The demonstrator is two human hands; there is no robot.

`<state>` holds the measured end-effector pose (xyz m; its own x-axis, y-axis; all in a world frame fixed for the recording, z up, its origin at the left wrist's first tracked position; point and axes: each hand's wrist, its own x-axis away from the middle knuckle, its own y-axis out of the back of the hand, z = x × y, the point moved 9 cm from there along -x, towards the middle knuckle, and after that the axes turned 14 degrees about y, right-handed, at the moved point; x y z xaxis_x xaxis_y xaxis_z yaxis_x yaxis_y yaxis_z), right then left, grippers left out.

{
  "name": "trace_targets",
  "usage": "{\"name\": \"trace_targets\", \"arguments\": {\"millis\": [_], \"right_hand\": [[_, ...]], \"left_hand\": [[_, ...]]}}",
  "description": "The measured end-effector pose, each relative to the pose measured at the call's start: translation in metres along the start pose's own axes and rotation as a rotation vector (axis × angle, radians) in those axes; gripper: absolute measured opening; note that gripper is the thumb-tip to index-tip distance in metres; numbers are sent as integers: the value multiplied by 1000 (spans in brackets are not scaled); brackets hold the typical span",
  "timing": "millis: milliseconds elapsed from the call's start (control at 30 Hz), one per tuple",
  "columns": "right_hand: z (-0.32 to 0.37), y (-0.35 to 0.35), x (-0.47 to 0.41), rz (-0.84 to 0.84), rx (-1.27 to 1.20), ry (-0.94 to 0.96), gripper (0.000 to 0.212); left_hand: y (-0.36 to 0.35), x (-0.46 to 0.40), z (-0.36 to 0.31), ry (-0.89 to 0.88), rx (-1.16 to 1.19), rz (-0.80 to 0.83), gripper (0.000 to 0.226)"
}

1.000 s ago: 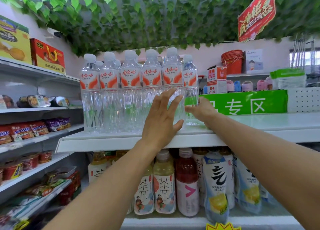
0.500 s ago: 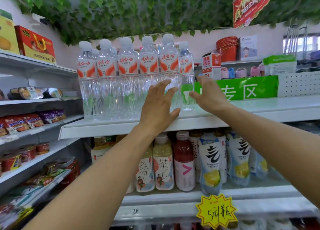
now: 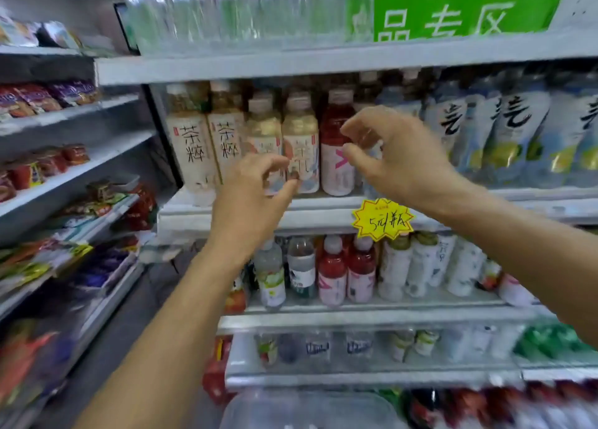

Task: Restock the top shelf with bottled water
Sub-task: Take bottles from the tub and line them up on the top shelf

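— Where do we stand with the water?

— We have a row of water bottles (image 3: pixel 246 8) up on the top shelf (image 3: pixel 323 63), at twelve o'clock from our hands; only their clear lower bodies show, blurred. They fill the shelf's left part as far as the green sign (image 3: pixel 466 11), so we judge that stretch stocked. Whether the shelf runs on empty toward two o'clock, we cannot tell.

— And our hands?

— Both empty. Our left hand (image 3: pixel 252 192) hangs in front of the tea bottles (image 3: pixel 226 137) one tier down, fingers loosely curled, pinching nothing. Our right hand (image 3: pixel 398 157) sits at three o'clock from it, just beside the red drink bottle (image 3: pixel 338 144), thumb and fingers curved with a narrow gap, gripping nothing.

— What's left, then?

— Probably fetching more. At six o'clock, at the bottom edge, there's a clear plastic-wrapped pack (image 3: pixel 307 409), too blurred for us to name. If it is water, we would reach there next.
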<state>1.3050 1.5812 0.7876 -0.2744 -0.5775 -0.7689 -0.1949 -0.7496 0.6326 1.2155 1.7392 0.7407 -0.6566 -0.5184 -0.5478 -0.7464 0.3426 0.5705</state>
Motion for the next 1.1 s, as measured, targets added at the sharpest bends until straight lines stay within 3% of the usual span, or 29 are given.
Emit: {"name": "trace_targets", "arguments": {"millis": [167,467,633,833,967,1033,1100], "right_hand": [[7,-82,70,283,-89,-8,21],[19,-259,266,956,-349,-174,13],[22,-331,374,1254,-421,-319,25],[2,-393,482,1445,-339,-467,48],[-13,-423,522,1450,-263,-549,65],[-16,-437,534,1454,-242,-574,74],[-17,-451,544,1445,-257,-593,74]], "left_hand": [[-55,83,90,162,-179,234,36],[-109,269,251,843,-39,457,30],[-146,350,342,1236,2,532,29],[-198,426,416,1331,-287,810,40],[-229,473,437,1231,-561,1148,48],[-237,487,441,1214,-595,1253,48],[-242,487,450,1289,-517,1235,40]]}}
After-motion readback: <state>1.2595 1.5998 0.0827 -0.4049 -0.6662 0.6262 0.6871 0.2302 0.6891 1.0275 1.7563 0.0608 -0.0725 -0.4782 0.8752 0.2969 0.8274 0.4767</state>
